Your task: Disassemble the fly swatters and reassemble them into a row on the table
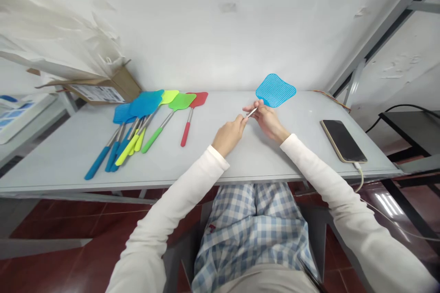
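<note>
A blue fly swatter (275, 90) with a mesh head and a thin metal rod is held in front of me over the table, its head up and to the right. My left hand (228, 136) is closed round the lower end, hiding the handle. Nearer the head, my right hand (268, 120) has its thumb and fingers at the rod. At the left lies a pile of swatters: blue ones (147, 103), a yellow one (169, 96), a green one (182, 100) and a red one (198, 99).
An open cardboard box (99, 89) stands at the back left behind the pile. On the right of the grey table (268, 158) lies a phone (343, 140) with a white cable plugged in. A white wall (192, 27) rises behind the table. A dark stool (415, 126) is off to the right.
</note>
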{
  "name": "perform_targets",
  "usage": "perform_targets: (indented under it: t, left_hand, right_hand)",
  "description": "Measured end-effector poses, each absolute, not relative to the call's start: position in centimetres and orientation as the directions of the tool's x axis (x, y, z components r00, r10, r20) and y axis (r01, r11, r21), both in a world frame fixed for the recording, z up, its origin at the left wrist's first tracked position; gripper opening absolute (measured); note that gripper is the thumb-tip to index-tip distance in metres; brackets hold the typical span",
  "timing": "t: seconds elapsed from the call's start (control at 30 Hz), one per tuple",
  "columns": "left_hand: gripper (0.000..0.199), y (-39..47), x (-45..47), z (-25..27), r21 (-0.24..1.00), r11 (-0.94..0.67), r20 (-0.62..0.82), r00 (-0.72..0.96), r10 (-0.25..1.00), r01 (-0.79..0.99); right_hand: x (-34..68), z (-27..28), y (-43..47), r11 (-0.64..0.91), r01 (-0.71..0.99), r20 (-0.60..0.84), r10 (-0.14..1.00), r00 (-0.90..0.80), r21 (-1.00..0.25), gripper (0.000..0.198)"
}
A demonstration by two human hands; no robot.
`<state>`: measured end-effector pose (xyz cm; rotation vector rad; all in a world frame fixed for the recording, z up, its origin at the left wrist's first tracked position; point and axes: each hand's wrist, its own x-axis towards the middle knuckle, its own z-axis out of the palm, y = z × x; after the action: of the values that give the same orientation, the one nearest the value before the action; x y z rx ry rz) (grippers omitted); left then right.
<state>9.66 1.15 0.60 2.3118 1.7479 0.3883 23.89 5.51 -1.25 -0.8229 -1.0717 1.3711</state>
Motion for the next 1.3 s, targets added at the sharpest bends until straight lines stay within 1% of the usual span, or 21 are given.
perform_targets:
  t: [0.1, 0.17, 0.2, 0.27, 0.4, 0.6, 0.7, 0.83, 0.93, 1.07, 1.17, 1.3]
  left_hand:
    - [0.042, 0.8, 9.1, 0.9, 0.268, -0.263, 0.08, 0.251, 0.965, 0.927]
    - [0.041, 0.0, 8.0, 0.9, 0.282, -0.273, 0.082, 0.26, 0.962, 0.92]
    - [0.04, -0.4, 7.4, 0.8, 0.301, -0.279, 0.078, 0.268, 0.96, 0.912]
    - [0.038, -1.3, 6.1, 0.6, 0.346, -0.279, 0.067, 0.273, 0.96, 0.896]
    - [0.032, -2.5, 3.7, 0.4, 0.408, -0.233, 0.079, 0.22, 0.972, 0.883]
    - [0.032, -3.7, 1.6, 1.3, 0.524, -0.223, 0.152, 0.168, 0.974, 0.822]
    - [0.033, -4.1, 1.3, 1.9, 0.572, -0.218, 0.159, 0.154, 0.975, 0.791]
    - [0.035, -4.0, 1.2, 1.9, 0.606, -0.221, 0.132, 0.178, 0.975, 0.764]
    - [0.035, -3.6, 0.9, 1.5, 0.606, -0.217, 0.085, 0.209, 0.974, 0.765]
    - [0.037, -2.6, 0.2, 0.6, 0.607, -0.214, 0.022, 0.253, 0.967, 0.766]
    - [0.039, -2.0, -0.1, 0.1, 0.618, -0.229, 0.006, 0.286, 0.958, 0.752]
    - [0.041, -2.0, -0.3, 0.0, 0.639, -0.226, -0.022, 0.311, 0.95, 0.735]
  right_hand:
    - [24.7, -0.2, 6.7, 0.137, -0.385, 0.125, 0.991, 0.057, -0.913, 0.041]
    - [26.0, 0.7, 7.8, 0.193, -0.414, 0.132, 0.976, 0.173, -0.89, 0.04]
    - [26.7, 1.1, 8.3, 0.199, -0.417, 0.129, 0.973, 0.189, -0.887, 0.039]
    - [27.8, 1.7, 9.1, 0.179, -0.424, 0.113, 0.978, 0.175, -0.888, 0.036]
    - [27.6, 2.6, 10.1, 0.153, -0.428, 0.108, 0.986, 0.127, -0.891, 0.035]
    - [26.7, 5.8, 11.5, 0.247, -0.357, 0.22, 0.969, 0.117, -0.901, 0.038]
    - [27.4, 7.5, 12.8, 0.268, -0.37, 0.232, 0.963, 0.14, -0.889, 0.038]
    - [29.1, 7.6, 15.3, 0.232, -0.455, 0.158, 0.968, 0.195, -0.86, 0.036]
    - [30.8, 5.8, 17.1, 0.211, -0.52, 0.068, 0.958, 0.28, -0.827, 0.035]
    - [33.0, 3.0, 18.3, 0.187, -0.617, -0.027, 0.947, 0.32, -0.764, 0.033]
    - [34.7, 1.9, 18.9, 0.171, -0.621, -0.072, 0.935, 0.347, -0.765, 0.034]
    - [37.2, 1.9, 19.6, 0.176, -0.581, -0.067, 0.926, 0.371, -0.794, 0.034]
